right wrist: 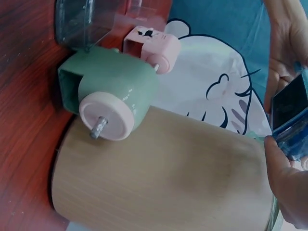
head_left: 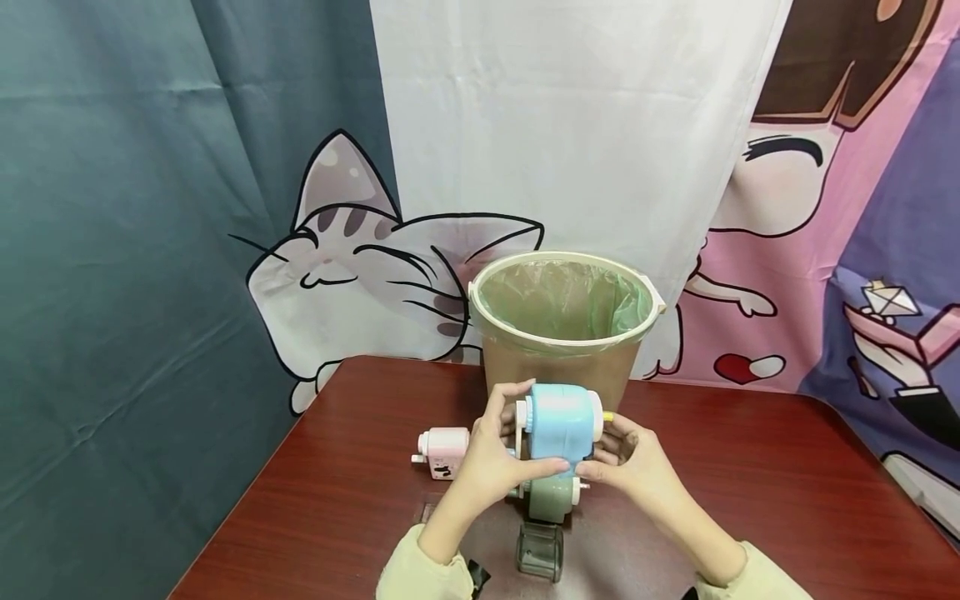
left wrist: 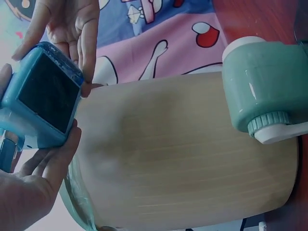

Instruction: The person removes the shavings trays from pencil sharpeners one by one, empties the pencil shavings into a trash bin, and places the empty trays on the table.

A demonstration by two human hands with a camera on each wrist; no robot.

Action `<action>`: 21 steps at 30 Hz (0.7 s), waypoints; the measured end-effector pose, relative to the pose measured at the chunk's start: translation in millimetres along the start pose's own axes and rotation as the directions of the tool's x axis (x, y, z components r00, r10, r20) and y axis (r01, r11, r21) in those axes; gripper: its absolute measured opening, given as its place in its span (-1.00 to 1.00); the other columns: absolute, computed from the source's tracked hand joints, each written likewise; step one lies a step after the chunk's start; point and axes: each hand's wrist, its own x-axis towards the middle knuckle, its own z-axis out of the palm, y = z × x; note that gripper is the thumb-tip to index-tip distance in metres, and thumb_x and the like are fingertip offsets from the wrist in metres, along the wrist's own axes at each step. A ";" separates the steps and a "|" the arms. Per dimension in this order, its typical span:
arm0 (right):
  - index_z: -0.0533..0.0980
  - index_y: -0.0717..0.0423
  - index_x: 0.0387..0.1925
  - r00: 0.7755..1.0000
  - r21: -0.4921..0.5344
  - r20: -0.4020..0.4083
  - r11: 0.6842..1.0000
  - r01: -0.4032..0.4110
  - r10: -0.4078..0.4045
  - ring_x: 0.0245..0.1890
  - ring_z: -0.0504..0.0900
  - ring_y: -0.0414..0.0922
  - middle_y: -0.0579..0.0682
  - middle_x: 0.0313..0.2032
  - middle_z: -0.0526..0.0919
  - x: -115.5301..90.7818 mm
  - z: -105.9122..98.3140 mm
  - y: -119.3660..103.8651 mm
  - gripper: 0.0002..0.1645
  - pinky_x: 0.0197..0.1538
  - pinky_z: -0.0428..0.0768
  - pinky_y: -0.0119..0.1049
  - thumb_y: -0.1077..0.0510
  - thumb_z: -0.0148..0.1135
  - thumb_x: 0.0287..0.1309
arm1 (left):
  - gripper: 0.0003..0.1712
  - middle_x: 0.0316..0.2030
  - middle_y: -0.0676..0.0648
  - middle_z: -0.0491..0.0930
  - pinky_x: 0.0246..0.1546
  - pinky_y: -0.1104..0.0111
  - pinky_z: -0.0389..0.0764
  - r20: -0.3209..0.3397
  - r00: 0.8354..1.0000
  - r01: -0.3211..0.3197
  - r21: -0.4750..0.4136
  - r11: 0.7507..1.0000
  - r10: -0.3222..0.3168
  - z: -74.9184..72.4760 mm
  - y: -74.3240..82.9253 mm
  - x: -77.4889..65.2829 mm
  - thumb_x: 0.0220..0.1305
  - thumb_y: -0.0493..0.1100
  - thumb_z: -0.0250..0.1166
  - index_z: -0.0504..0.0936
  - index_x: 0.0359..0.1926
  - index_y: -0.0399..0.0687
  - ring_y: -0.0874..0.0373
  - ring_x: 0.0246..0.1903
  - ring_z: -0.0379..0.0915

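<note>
A light-blue crank pencil sharpener [head_left: 558,421] is held up between both hands, just in front of the bin. My left hand [head_left: 491,458] grips its left side, thumb low and fingers high by the white crank. My right hand [head_left: 633,462] holds the lower right corner between thumb and fingers, near a short yellow stub [head_left: 607,416] on that side. In the left wrist view, the underside of the blue sharpener [left wrist: 48,94] has a dark rectangular recess. A green sharpener [right wrist: 118,79] stands below on the table, its drawer slot hollow.
Behind the hands stands a beige bin [head_left: 562,367] lined with a green bag. A pink sharpener [head_left: 447,450] is on the left. A dark see-through drawer [head_left: 540,552] lies nearest me on the red-brown table [head_left: 315,500]. Printed cloth [head_left: 570,125] hangs behind.
</note>
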 end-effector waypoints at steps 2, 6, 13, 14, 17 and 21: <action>0.34 0.39 0.08 1.000 0.011 0.007 1.000 0.012 -0.012 -0.15 0.65 -0.34 -0.34 -0.17 0.65 -0.3 0.0 0.0 -0.40 -0.11 0.60 -0.47 0.41 0.33 -0.04 | -0.01 -0.12 -0.20 0.61 -0.24 0.40 0.58 0.007 1.000 -0.007 -0.010 1.000 0.007 -1.1 0.3 -0.1 -0.19 -0.26 0.56 0.21 0.26 0.07 0.20 -0.25 0.55; 0.40 0.16 0.02 0.999 0.028 0.035 0.999 0.034 -0.035 -0.15 0.65 -0.34 -0.34 -0.16 0.65 -1.4 0.5 -0.1 -0.46 -0.12 0.61 -0.47 0.41 0.34 -0.05 | -0.03 -0.12 -0.24 0.60 -0.28 0.38 0.60 0.042 0.999 -0.012 -0.052 0.999 0.014 -5.6 -1.5 -0.4 -0.19 -0.32 0.54 0.22 0.26 0.03 0.24 -0.26 0.54; 0.44 0.03 -0.02 0.998 0.029 0.058 0.999 0.036 -0.038 -0.13 0.63 -0.37 -0.34 -0.15 0.65 -2.4 2.1 0.5 -0.47 -0.11 0.60 -0.48 0.39 0.36 -0.07 | -0.05 -0.12 -0.30 0.58 -0.34 0.34 0.62 0.084 0.996 -0.017 -0.107 0.994 0.026 -12.1 -8.6 -2.2 -0.16 -0.37 0.50 0.20 0.25 0.00 0.29 -0.26 0.53; 0.44 0.01 -0.03 0.997 0.033 0.064 0.999 0.039 -0.041 -0.13 0.63 -0.37 -0.33 -0.15 0.64 -2.4 2.1 0.9 -0.47 -0.10 0.60 -0.48 0.40 0.36 -0.07 | -0.05 -0.12 -0.30 0.58 -0.34 0.34 0.62 0.088 0.996 -0.017 -0.107 0.994 0.027 -12.7 -9.6 -2.3 -0.15 -0.37 0.50 0.20 0.26 0.00 0.30 -0.26 0.53; 0.44 -0.02 -0.02 0.996 0.044 0.076 0.998 0.048 -0.051 -0.11 0.62 -0.38 -0.32 -0.13 0.64 -2.5 2.5 2.1 -0.46 -0.09 0.59 -0.48 0.40 0.35 -0.06 | -0.04 -0.13 -0.31 0.58 -0.34 0.34 0.62 0.102 0.994 -0.018 -0.110 0.994 0.030 -14.6 -12.0 -2.5 -0.16 -0.38 0.50 0.19 0.26 0.00 0.31 -0.27 0.53; 0.45 -0.04 -0.02 0.994 0.025 0.076 0.997 0.073 -0.075 -0.11 0.61 -0.39 -0.32 -0.13 0.63 -2.4 3.5 3.8 -0.45 -0.08 0.58 -0.50 0.40 0.36 -0.06 | -0.03 -0.16 -0.32 0.56 -0.36 0.35 0.62 0.127 0.991 -0.028 -0.113 0.993 0.043 -17.2 -13.7 -2.6 -0.14 -0.40 0.48 0.16 0.27 0.01 0.32 -0.29 0.52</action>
